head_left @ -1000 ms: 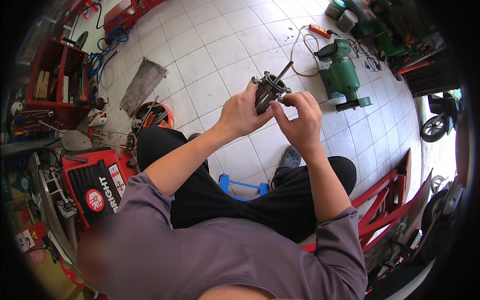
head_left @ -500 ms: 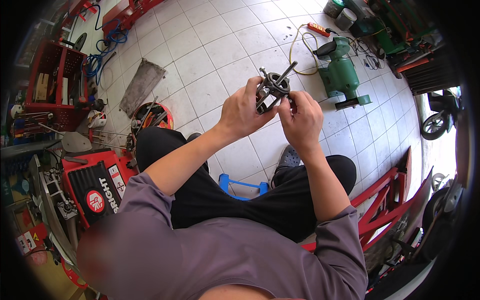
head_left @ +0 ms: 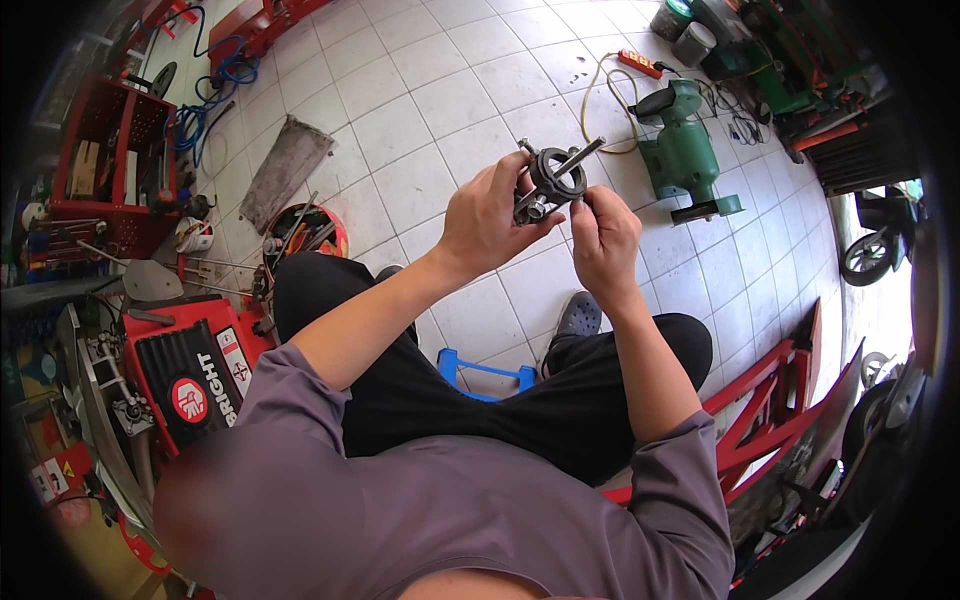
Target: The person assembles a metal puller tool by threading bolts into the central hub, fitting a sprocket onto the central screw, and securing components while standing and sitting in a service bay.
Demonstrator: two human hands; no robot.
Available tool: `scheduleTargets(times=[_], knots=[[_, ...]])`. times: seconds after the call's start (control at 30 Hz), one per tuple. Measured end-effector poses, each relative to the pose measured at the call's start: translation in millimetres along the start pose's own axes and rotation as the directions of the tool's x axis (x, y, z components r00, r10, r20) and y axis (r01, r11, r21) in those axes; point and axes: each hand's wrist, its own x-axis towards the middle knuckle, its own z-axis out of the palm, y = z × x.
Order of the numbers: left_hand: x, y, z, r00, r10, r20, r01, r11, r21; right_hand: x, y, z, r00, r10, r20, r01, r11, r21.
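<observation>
A dark metal ring assembly (head_left: pixel 557 172) with several bolts and a long rod through its opening is held up above the floor, in front of my knees. My left hand (head_left: pixel 485 218) is wrapped round its left side, thumb below and fingers above. At the ring's lower right edge, my right hand (head_left: pixel 608 236) is closed in a pinch with the fingertips against the metal. Whatever lies between those fingertips is hidden. The rod (head_left: pixel 583 157) points up and to the right, away from me.
A green bench grinder (head_left: pixel 685 155) lies on the tiles at the right, near an orange power strip (head_left: pixel 640 64) with a yellow cord. By my left knee stands a tub of tools (head_left: pixel 338 238), beside a red machine (head_left: pixel 165 350). A blue stool (head_left: pixel 485 370) shows between my legs.
The ring assembly has turned in my left hand, so the rod leans further right and the ring's opening shows more. My right hand's fingers have curled in tighter at its edge.
</observation>
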Motion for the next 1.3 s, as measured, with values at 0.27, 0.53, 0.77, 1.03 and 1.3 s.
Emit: scheduleTargets(times=[0.27, 0.53, 0.77, 1.03, 1.3], knots=[[1, -4, 0, 1.000, -0.009, 0.007, 0.008, 0.999, 0.045, 0, 2, 1, 1.000, 0.017, 0.023, -0.017, 1.000, -0.003], [0, -4, 2, 0.998, -0.062, 0.013, 0.062, 0.998, 0.014, 1, -1, 2, 0.997, -0.065, -0.028, 0.063, 0.996, -0.063], [-3, -7, 1, 0.999, -0.040, -0.009, 0.041, 0.998, 0.043, -8, -4, 10, 0.990, 0.140, 0.004, -0.139, 0.979, 0.148], [-5, -20, 7, 0.986, -0.156, 0.055, 0.163, 0.976, -0.145, -2, 2, 5, 0.999, 0.026, 0.041, -0.025, 1.000, -0.013], [-8, 3, 4, 0.872, -0.310, 0.378, 0.458, 0.788, -0.411, 9, 13, -16, 0.989, -0.021, -0.145, 0.031, 0.997, 0.064]])
